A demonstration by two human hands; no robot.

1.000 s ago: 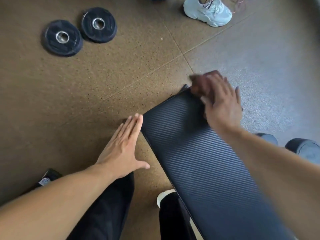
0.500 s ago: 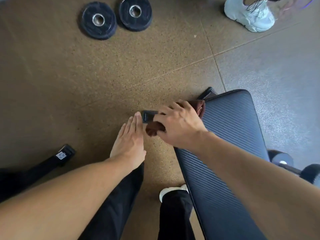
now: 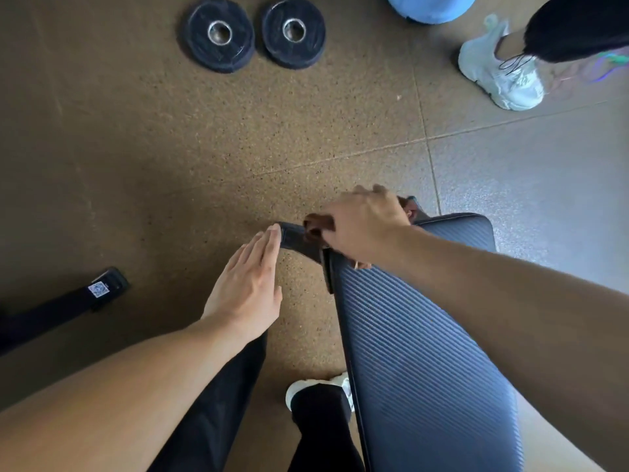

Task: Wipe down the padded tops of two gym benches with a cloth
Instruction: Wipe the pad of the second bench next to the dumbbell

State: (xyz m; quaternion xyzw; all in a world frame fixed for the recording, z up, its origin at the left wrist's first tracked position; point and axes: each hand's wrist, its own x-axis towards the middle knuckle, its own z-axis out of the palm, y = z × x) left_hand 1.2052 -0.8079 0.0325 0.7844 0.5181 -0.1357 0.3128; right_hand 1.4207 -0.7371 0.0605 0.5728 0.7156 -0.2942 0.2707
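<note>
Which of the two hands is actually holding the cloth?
The right hand, at the far end of the bench pad, grips the brown cloth. The left hand is flat, fingers straight, holding nothing.

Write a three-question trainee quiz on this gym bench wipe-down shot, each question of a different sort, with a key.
1. True or false: the left hand holds the cloth.
2. Multiple choice: where is the brown cloth? A) on the floor by the weight plates B) under the right hand at the far left corner of the bench pad C) draped over the white shoe.
3. Fill in: ___ weight plates lie flat on the floor.

Key: 1 false, it is flat, fingers straight, gripping nothing. 2 B. 3 two.
</note>
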